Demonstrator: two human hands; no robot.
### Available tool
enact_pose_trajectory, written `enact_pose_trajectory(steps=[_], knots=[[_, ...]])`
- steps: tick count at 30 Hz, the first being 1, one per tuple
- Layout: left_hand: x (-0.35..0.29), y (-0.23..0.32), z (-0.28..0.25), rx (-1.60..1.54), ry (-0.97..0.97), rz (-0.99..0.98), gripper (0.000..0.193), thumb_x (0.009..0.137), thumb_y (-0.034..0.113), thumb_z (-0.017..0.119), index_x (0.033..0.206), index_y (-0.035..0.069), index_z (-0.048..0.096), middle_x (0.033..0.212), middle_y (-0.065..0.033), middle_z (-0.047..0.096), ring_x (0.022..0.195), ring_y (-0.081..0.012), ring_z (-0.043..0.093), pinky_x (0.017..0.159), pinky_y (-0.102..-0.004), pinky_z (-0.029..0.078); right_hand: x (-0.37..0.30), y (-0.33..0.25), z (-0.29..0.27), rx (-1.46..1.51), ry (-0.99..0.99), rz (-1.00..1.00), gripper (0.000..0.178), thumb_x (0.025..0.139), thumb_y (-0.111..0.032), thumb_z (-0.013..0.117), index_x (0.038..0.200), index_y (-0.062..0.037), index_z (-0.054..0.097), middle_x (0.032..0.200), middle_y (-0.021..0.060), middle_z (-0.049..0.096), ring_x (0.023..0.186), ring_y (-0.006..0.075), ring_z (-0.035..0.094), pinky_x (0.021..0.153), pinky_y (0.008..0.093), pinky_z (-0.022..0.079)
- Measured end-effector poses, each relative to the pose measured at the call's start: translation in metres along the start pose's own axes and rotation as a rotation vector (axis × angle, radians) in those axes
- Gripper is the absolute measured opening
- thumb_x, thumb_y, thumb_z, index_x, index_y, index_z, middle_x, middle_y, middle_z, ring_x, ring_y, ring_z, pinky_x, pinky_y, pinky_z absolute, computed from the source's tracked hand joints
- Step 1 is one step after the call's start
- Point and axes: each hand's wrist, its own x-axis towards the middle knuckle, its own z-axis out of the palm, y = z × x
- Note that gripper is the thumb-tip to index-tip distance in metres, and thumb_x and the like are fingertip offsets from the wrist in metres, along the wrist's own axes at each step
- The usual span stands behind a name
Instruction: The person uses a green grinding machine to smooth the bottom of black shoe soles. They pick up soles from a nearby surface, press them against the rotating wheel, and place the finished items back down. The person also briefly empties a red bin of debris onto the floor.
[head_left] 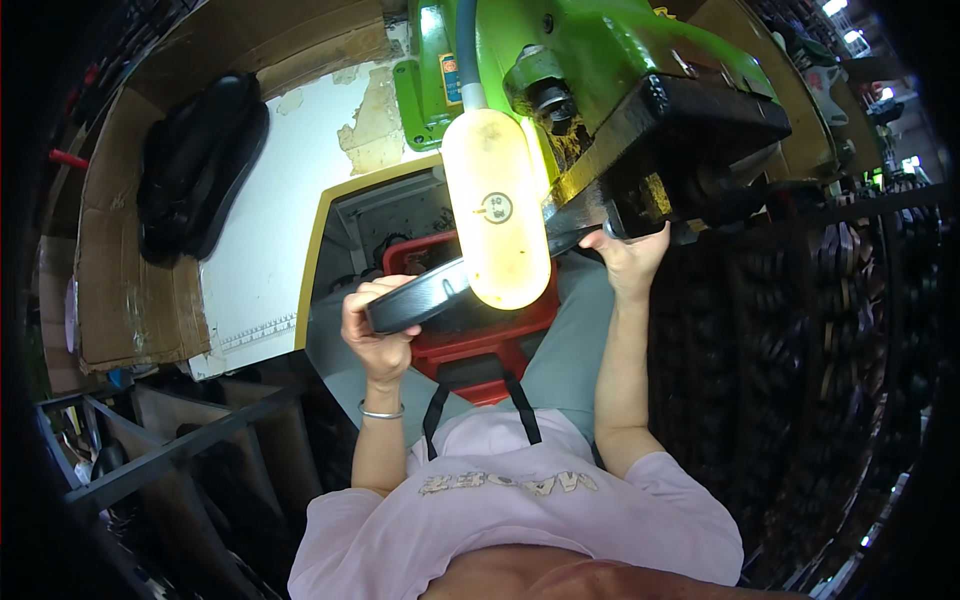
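Note:
A black shoe (418, 298), its thick smooth sole edge showing, is held slantwise under the head of a green machine (620, 50). My left hand (375, 325) is closed round the shoe's near-left end, fingers over the top. At the other end my right hand (632, 262) has its thumb against the shoe, close below the machine's dark head (690, 130); its other fingers are partly hidden behind the machine. A lit, yellowish oval lamp (497, 215) hides the shoe's middle.
Black shoes (200, 170) lie on the white tabletop (270, 215) beside cardboard (110, 230) at the left. A red basket (480, 360) sits between my knees below the machine. Dark metal racks (190, 440) stand on the left, and racks of many shoes (800, 330) on the right.

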Motion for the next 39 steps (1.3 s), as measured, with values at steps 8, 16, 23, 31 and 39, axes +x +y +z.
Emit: enact_pose_trajectory(steps=[8, 16, 23, 31, 39], knots=[[-0.013, 0.011, -0.072, -0.290, 0.208, -0.268, 0.045, 0.071, 0.010, 0.085, 0.099, 0.006, 0.050, 0.096, -0.0043, 0.054, 0.096, -0.0230, 0.057, 0.089, -0.0345, 0.046, -0.032, 0.004, 0.069, 0.127, 0.049, -0.006, 0.093, 0.054, -0.009, 0.095, 0.127, 0.0003, 0.038, 0.126, 0.0125, 0.051, 0.115, 0.0204, 0.052, 0.096, 0.0338, 0.046], [0.042, 0.113, -0.122, 0.306, 0.050, 0.352, 0.041, 0.068, 0.016, 0.086, 0.088, 0.006, 0.052, 0.080, -0.0072, 0.059, 0.082, -0.0283, 0.062, 0.077, -0.0381, 0.051, -0.116, 0.072, 0.067, -0.345, -0.459, 0.562, 0.036, 0.077, -0.005, 0.078, 0.109, 0.0020, 0.064, 0.090, 0.0052, 0.065, 0.076, 0.0072, 0.059, 0.070, 0.0215, 0.051], [0.133, 0.054, -0.099, 1.183, -0.248, 0.445, 0.035, 0.065, 0.003, 0.079, 0.095, 0.003, 0.060, 0.101, -0.0137, 0.062, 0.104, -0.0326, 0.059, 0.090, -0.0387, 0.050, -0.144, 0.112, 0.072, -0.385, -0.564, 0.589, 0.030, 0.077, -0.007, 0.078, 0.104, 0.0004, 0.066, 0.084, 0.0069, 0.067, 0.072, 0.0110, 0.061, 0.068, 0.0249, 0.053], [0.208, 0.059, -0.146, 1.479, -0.158, 0.398, 0.036, 0.068, -0.006, 0.069, 0.102, 0.004, 0.062, 0.116, -0.0171, 0.057, 0.118, -0.0363, 0.049, 0.104, -0.0445, 0.039, -0.156, 0.107, 0.047, -0.383, -0.512, 0.736, 0.029, 0.079, -0.005, 0.076, 0.104, 0.0024, 0.066, 0.081, 0.0054, 0.067, 0.071, 0.0092, 0.062, 0.068, 0.0241, 0.052], [0.272, 0.086, -0.230, 1.995, -0.243, 0.130, 0.030, 0.077, -0.009, 0.058, 0.103, 0.005, 0.063, 0.112, -0.0100, 0.054, 0.102, -0.0339, 0.054, 0.089, -0.0417, 0.052, -0.160, 0.111, 0.049, -0.326, -0.550, 0.790, 0.030, 0.080, -0.006, 0.074, 0.107, 0.0028, 0.064, 0.084, 0.0043, 0.066, 0.074, 0.0086, 0.060, 0.071, 0.0240, 0.052]])
